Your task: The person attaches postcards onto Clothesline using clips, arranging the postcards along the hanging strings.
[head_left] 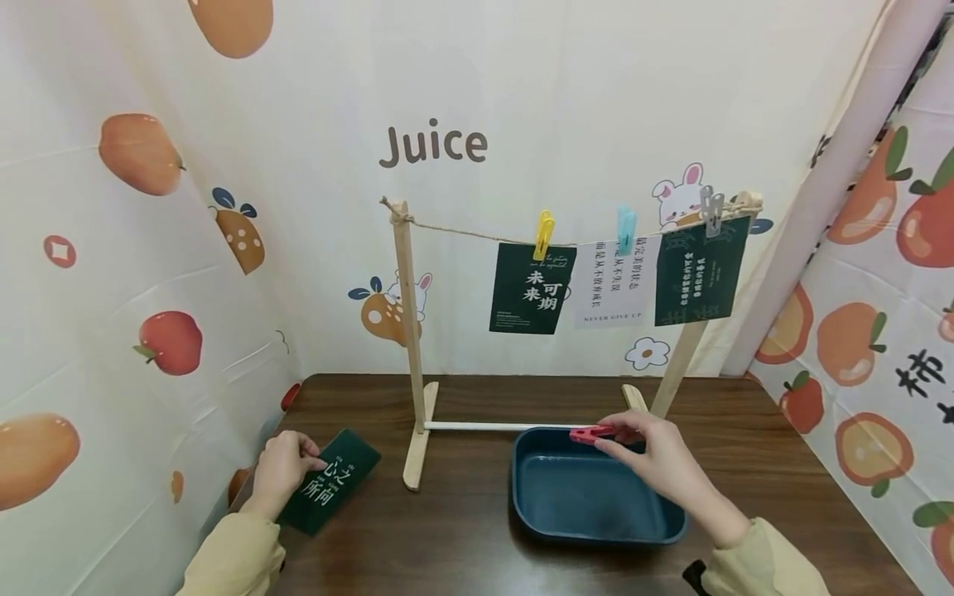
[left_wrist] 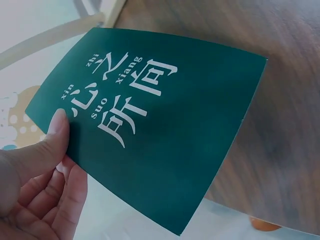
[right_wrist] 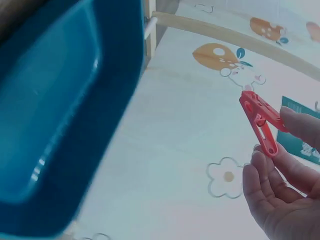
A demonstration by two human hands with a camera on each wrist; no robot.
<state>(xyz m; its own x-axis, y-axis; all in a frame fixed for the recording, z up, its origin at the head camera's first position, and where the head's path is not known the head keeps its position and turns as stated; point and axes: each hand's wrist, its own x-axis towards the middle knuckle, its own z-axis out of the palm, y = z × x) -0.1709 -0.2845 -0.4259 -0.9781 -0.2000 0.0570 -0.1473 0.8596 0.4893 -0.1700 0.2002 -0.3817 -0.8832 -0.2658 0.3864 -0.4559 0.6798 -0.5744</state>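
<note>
My left hand (head_left: pixel 281 470) pinches a dark green card (head_left: pixel 328 488) with white characters by its edge, thumb on the printed face. In the left wrist view the card (left_wrist: pixel 170 130) is tilted above the brown table. A red clothespin (right_wrist: pixel 260 122) sits between the thumb and fingers of my right hand (head_left: pixel 647 445), its handle ends spread in the right wrist view. That hand is over the blue basin (head_left: pixel 596 530). On the twine (head_left: pixel 462 231) hang a green card (head_left: pixel 522 310) under a yellow clothespin (head_left: pixel 544 235), a white card (head_left: pixel 607 310) under a blue clothespin (head_left: pixel 626 231), and another green card (head_left: pixel 708 290).
A grey clothespin (head_left: pixel 712 212) holds the rightmost card. The twine runs between two wooden posts, the left post (head_left: pixel 408 314) standing on a flat foot (head_left: pixel 421 447). A white rod (head_left: pixel 477 426) joins the posts low down, behind the basin. Printed curtains (head_left: pixel 298 124) surround the wooden table (head_left: pixel 417 546).
</note>
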